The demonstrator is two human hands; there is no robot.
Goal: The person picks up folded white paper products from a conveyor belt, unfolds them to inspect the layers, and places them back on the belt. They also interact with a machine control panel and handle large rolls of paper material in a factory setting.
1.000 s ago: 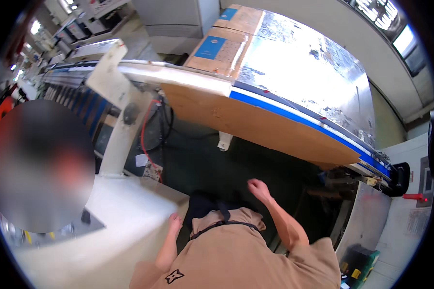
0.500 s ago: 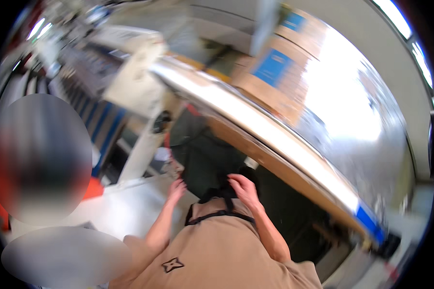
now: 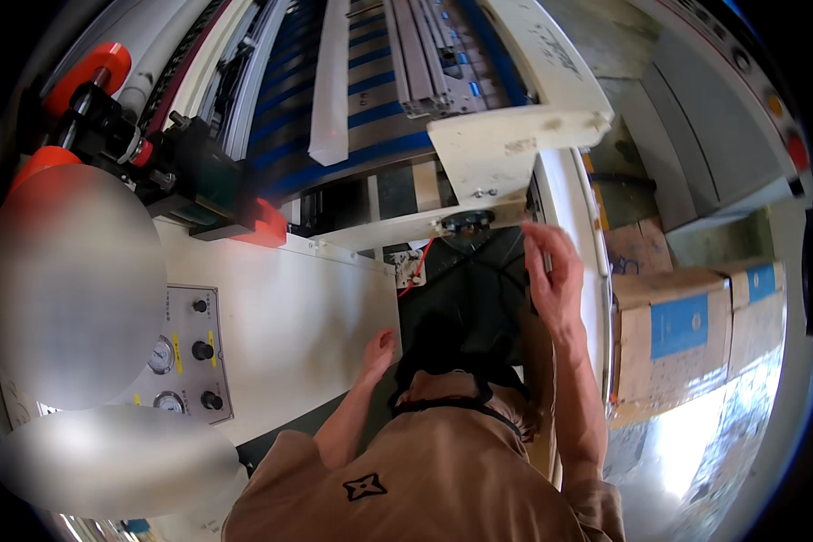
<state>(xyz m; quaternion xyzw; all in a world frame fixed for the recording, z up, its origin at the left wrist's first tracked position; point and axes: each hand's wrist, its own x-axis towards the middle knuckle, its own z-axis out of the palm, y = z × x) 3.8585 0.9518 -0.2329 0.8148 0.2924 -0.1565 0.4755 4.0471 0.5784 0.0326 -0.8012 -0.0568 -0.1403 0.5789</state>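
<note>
My right hand (image 3: 556, 275) is raised beside the long white table edge (image 3: 592, 298), close to the cream machine's corner. Its fingers are bent, with a gap to the thumb, and I see nothing held in it. My left hand (image 3: 379, 354) hangs lower, next to the edge of a white machine cabinet (image 3: 307, 316). Its fingers are curled in loosely, and no object shows in them. Ahead stands the cream machine frame (image 3: 506, 149) with a dark round knob (image 3: 468, 222) on its near side, short of my right hand.
Blue belts (image 3: 370, 117) and metal rails run through the machine ahead. A control panel (image 3: 203, 352) with gauges and black knobs lies at left, below a red guard (image 3: 262, 226). Cardboard boxes (image 3: 632, 361) and a grey cabinet (image 3: 709, 135) stand right. A red cable (image 3: 418, 271) hangs low ahead.
The view has swung round to face the machine; the table and boxes now lie along my right. My right hand has risen and reached forward. My left hand stays low.
</note>
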